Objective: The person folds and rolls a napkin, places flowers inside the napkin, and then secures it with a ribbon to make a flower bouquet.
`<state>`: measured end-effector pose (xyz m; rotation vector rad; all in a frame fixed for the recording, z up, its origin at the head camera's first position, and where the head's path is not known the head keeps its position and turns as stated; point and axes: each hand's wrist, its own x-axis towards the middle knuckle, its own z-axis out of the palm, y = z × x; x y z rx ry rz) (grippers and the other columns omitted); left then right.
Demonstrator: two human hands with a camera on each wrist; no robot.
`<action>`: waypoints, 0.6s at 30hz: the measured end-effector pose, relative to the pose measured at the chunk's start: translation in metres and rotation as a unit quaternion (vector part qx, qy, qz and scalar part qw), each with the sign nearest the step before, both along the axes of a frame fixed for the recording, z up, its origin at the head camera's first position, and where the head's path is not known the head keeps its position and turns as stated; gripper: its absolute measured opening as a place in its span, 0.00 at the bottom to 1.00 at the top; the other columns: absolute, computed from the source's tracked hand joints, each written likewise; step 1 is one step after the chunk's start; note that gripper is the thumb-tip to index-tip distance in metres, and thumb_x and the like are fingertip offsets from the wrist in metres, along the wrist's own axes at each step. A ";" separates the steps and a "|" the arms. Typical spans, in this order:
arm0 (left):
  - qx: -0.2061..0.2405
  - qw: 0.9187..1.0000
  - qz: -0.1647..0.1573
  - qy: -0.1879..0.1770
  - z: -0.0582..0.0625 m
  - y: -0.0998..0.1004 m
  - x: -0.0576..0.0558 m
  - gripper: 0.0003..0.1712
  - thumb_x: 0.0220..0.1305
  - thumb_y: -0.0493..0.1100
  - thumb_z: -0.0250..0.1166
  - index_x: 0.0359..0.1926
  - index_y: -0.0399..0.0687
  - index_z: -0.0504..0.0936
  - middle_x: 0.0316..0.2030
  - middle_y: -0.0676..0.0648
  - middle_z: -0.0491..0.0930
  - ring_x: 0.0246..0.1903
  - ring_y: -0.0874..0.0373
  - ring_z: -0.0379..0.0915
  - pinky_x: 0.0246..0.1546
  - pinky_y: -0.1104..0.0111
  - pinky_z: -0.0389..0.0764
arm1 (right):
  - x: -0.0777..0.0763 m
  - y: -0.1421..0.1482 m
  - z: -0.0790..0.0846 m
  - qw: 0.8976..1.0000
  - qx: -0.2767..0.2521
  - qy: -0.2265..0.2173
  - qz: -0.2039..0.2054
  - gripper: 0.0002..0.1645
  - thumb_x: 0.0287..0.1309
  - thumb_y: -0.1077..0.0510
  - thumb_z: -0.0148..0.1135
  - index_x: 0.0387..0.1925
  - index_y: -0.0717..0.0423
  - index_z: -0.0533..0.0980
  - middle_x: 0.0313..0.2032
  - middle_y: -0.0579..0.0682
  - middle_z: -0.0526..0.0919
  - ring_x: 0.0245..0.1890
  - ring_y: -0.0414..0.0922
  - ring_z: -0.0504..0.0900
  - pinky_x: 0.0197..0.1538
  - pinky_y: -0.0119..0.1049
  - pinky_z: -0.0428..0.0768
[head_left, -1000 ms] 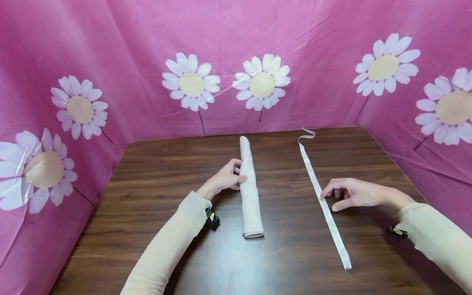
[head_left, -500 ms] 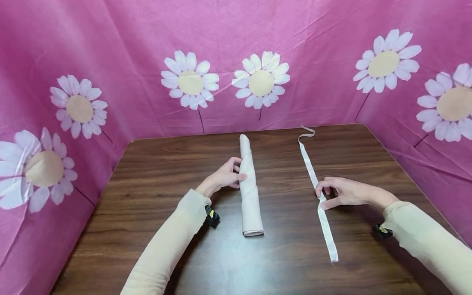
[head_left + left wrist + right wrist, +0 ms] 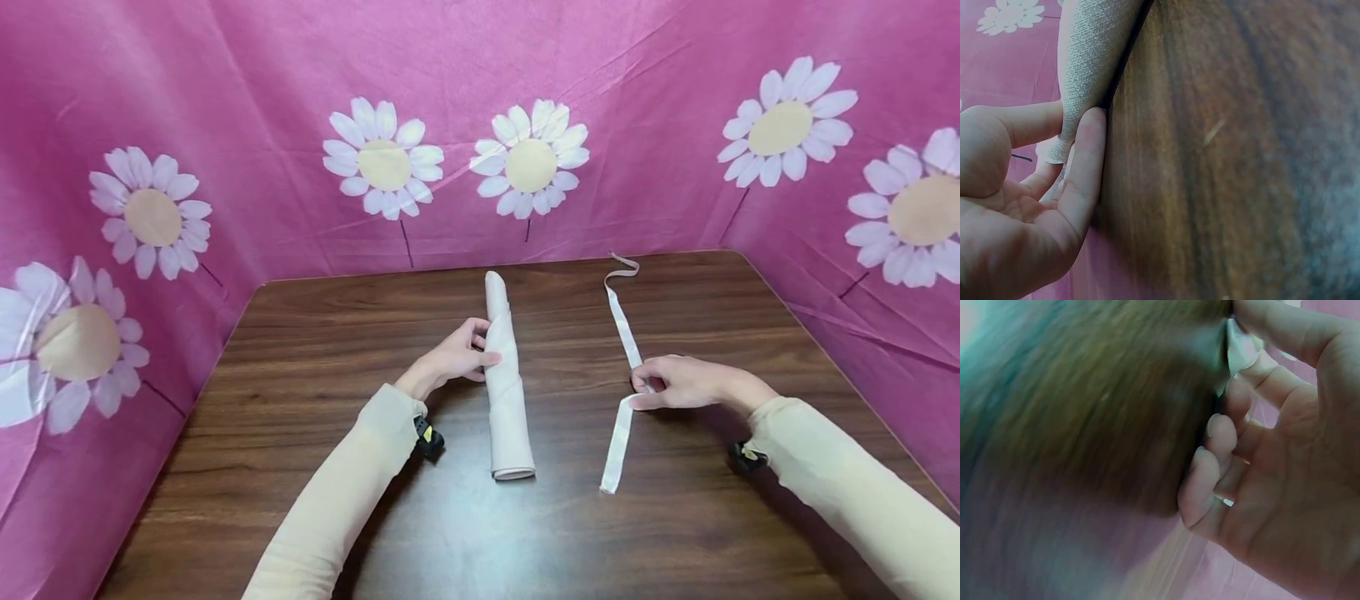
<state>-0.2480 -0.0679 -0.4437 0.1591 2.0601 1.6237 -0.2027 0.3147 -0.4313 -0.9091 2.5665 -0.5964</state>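
Note:
A rolled cream cloth (image 3: 510, 408) lies lengthwise near the middle of the table, its wider end toward me. My left hand (image 3: 453, 354) grips its left side, thumb on top and fingers along the edge; the left wrist view shows the woven cloth (image 3: 1094, 56) between thumb and fingers. To the right, my right hand (image 3: 690, 383) pinches a white ribbon (image 3: 618, 442) at about its middle. The ribbon's near part bends off to the lower left, and its far end curls near the table's back edge. In the right wrist view a bit of ribbon (image 3: 1241, 347) shows between the fingers.
The brown wooden table (image 3: 337, 333) carries both items. A pink curtain (image 3: 262, 108) with printed white daisies surrounds its back and sides. A black wrist camera (image 3: 429, 437) sits on the left wrist, and another wrist camera (image 3: 747, 456) on the right.
My right hand has taken hold of the ribbon and moved left with it, so the ribbon's near end has swung left and bent. The left hand and rolled cloth have stayed in place.

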 end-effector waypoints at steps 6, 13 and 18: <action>-0.002 1.000 -0.004 0.003 0.001 -0.001 0.000 0.34 0.68 0.32 0.66 0.69 0.42 0.60 0.49 0.39 0.71 0.38 0.51 0.78 0.38 0.60 0.84 | 0.002 -0.005 -0.001 1.000 0.004 0.021 -0.010 0.20 0.64 0.43 0.68 0.23 0.40 0.68 0.22 0.35 0.65 0.22 0.33 0.64 0.28 0.31 0.62; -0.004 1.000 -0.006 0.000 0.001 -0.002 -0.001 0.34 0.68 0.32 0.66 0.69 0.42 0.60 0.49 0.39 0.71 0.39 0.51 0.78 0.39 0.60 0.85 | 0.001 -0.009 -0.002 1.000 0.004 0.019 -0.015 0.20 0.64 0.43 0.68 0.21 0.40 0.69 0.18 0.33 0.63 0.20 0.32 0.63 0.26 0.30 0.62; 0.001 1.000 -0.005 0.000 0.000 -0.003 -0.002 0.34 0.67 0.32 0.66 0.69 0.41 0.60 0.49 0.39 0.71 0.38 0.51 0.78 0.38 0.61 0.85 | -0.002 -0.017 -0.001 0.999 -0.006 0.036 0.006 0.21 0.68 0.46 0.65 0.19 0.39 0.69 0.16 0.31 0.63 0.18 0.31 0.63 0.24 0.29 0.62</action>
